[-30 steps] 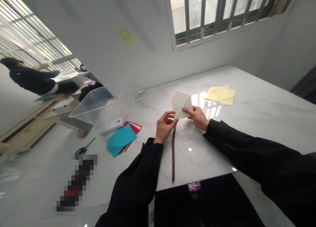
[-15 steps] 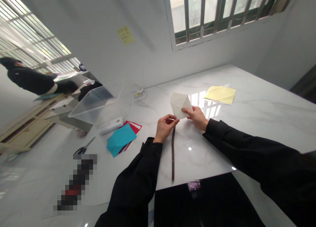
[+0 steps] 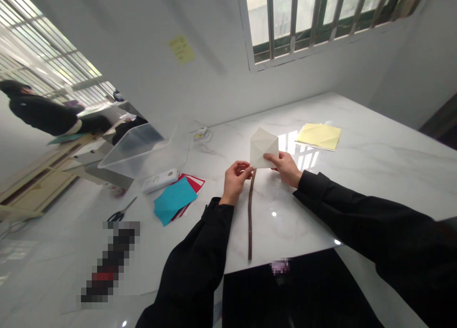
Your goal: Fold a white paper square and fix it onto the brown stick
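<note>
White paper [image 3: 257,148] pts top corner twd wall [image 3: 214,99].

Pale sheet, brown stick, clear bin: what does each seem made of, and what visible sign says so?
Pale sheet: probably matte paper, as it looks thin and creased.
Brown stick: perhaps smooth wood or bamboo, judging by colour; plastic is possible.
Clear bin: likely smooth plastic, being see-through.
</note>
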Available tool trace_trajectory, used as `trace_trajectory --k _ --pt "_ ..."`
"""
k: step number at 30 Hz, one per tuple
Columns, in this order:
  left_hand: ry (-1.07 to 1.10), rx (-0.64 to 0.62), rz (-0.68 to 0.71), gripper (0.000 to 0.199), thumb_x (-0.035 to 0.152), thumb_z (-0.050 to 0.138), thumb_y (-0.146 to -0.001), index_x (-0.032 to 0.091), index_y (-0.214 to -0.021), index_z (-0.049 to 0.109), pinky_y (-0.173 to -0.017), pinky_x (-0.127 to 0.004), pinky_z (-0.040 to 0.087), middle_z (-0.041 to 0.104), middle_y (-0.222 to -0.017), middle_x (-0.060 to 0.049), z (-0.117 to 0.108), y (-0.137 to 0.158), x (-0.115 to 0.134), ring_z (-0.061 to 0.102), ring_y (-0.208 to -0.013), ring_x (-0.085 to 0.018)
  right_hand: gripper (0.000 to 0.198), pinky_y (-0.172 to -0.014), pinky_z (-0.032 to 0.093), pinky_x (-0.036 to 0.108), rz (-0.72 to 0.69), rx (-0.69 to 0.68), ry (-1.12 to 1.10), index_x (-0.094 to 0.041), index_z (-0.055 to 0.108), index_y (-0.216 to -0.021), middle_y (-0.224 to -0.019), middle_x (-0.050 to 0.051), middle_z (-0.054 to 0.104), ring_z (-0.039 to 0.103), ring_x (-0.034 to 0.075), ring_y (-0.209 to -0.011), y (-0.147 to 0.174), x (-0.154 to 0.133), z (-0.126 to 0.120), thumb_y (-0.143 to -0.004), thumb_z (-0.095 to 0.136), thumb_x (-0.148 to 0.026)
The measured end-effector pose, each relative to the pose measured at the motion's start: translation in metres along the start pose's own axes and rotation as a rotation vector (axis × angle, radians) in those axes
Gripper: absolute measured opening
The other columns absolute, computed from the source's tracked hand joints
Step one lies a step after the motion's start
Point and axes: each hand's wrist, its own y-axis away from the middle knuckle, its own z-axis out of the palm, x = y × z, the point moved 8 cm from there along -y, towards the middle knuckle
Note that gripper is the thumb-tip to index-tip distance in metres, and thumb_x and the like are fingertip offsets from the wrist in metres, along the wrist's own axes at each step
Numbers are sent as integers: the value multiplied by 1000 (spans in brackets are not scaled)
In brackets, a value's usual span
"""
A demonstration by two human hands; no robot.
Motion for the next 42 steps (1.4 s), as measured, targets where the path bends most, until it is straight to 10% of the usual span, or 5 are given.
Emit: trace_trajectory --k 18,29,42 --pt "-78 -15 -6 40 35 73 -81 18 -116 65 -62 -25 48 69 -79 -1 -2 -1 1 66 -65 -13 52 -65 46 30 -22 -52 72 -13 74 -101 -94 10 75 65 21 -78 -1 2 3 -73 77 -57" --pt "-5 59 117 61 41 74 -79 24 -135 60 -73 -26 56 69 -112 -8 -21 -5 19 68 -90 -18 38 -58 43 26 5 -377 327 -10 78 -88 -77 7 72 59 16 -64 7 3 25 -78 74 -46" --pt "-46 -12 79 43 58 70 -85 16 -86 79 -76 -28 53 73 -116 -11 -7 2 17 67 -98 -22 33 -59 42 26 -20 -402 436 -12 77 -86 -73 5 70 60 17 -65 8 2 26 -79 73 -44"
